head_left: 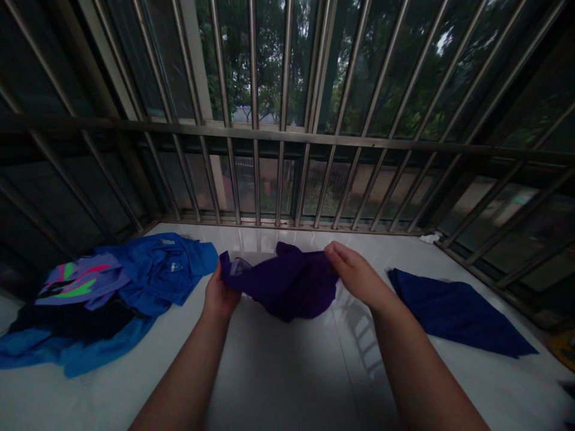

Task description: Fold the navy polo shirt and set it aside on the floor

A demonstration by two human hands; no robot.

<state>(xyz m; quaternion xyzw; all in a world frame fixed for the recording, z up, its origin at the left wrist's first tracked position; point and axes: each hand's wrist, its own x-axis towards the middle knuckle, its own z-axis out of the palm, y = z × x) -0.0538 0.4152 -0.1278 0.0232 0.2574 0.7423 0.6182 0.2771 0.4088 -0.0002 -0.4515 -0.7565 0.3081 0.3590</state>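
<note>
A dark purple garment (291, 284) hangs between my two hands, sagging in the middle above the white tiled surface. Its exact kind is hard to make out in the dim light. My left hand (220, 293) grips its left end, where a paler patch shows inside the fold. At the upper right corner, the fingers of my right hand (348, 266) pinch the cloth. Left of my left hand lies a loose heap of clothes, with a blue shirt (166, 263) and a lilac piece with pink and green marks (90, 278). A folded navy cloth (458, 311) lies flat to the right.
Metal window bars (287, 140) rise behind the white tiled surface (278, 371) and along both sides. A small white scrap (430, 237) sits in the far right corner. Something yellow (563, 347) shows at the right edge. Trees stand outside.
</note>
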